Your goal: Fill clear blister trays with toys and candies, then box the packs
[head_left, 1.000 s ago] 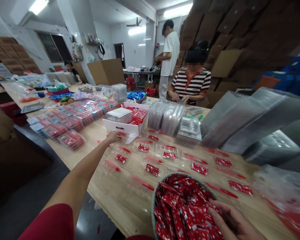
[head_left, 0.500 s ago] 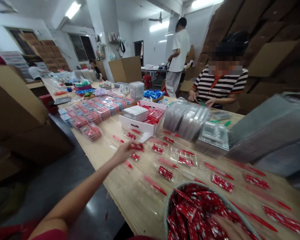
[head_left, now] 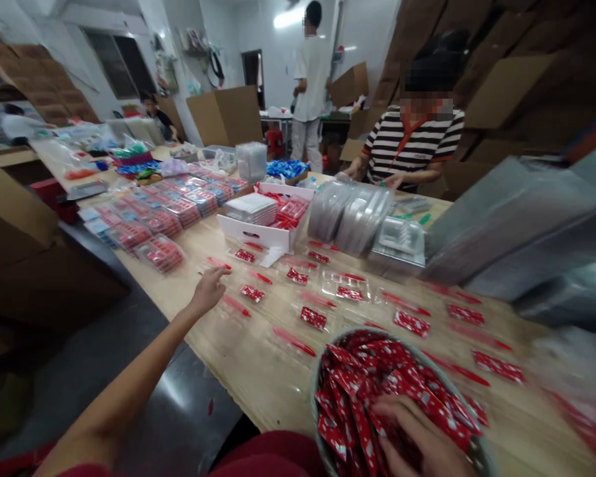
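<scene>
My left hand (head_left: pixel 209 291) reaches over the table beside a red pen (head_left: pixel 218 263), fingers curled down; whatever is in them is hidden. At the front, a round basket (head_left: pixel 318 377) is heaped with shiny red packets with white print (head_left: pixel 362 371). My right hand (head_left: pixel 422 434) is inside this basket, thumb and fingers closing around a packet. Across the table lie clear plastic trays (head_left: pixel 330 281), many with a red pen (head_left: pixel 294 341) and a red packet (head_left: pixel 313 318).
A white carton (head_left: pixel 258 240) holds white stacks and red packs. Clear plastic shells (head_left: pixel 350 212) stand behind the trays. Packed red-and-blue blister packs (head_left: pixel 163 215) are stacked at the left. A co-worker in a striped shirt (head_left: pixel 412 142) handles items across the table.
My left hand has moved left; the red packet seen in it before no longer shows. My right hand reaches farther into view in the basket. The camera has turned right.
</scene>
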Available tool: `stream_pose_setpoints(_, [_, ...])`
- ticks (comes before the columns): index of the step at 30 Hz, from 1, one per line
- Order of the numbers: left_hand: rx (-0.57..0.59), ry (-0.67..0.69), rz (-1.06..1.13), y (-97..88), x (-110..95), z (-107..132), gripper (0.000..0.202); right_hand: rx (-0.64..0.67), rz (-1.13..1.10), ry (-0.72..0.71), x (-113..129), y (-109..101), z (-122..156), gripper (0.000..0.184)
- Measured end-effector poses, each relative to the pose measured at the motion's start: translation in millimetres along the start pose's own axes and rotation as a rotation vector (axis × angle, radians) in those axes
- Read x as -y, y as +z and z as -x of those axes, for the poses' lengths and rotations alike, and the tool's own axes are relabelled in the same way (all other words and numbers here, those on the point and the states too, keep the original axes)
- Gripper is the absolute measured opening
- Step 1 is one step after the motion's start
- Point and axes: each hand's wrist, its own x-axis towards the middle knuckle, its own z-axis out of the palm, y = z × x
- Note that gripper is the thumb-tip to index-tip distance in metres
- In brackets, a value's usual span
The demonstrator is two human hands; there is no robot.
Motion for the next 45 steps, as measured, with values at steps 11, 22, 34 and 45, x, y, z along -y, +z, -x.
stream_pose_setpoints(11, [0.534, 0.335, 1.074, 33.5, -203.7, 126.8, 0.014, -0.141, -0.091, 0.010, 37.4, -23.4, -9.9, 0.019])
stream_pose_setpoints(22, [0.138, -0.343, 0.069, 13.6, 11.4, 82.8, 0.012, 0.006, -0.013, 0.032, 8.0, 7.2, 3.1, 0.017])
stream_pose_setpoints(34, [0.226, -0.288, -0.436, 15.3, -5.7, 61.9, 0.033, -0.128, -0.086, 0.268, 8.8, 3.6, 13.5, 0.017])
stream_pose_setpoints(45, [0.143, -0.158, -0.422, 20.3, -34.2, 71.9, 0.030, -0.054, 0.127, -0.034, 31.7, -0.5, -36.2, 0.030])
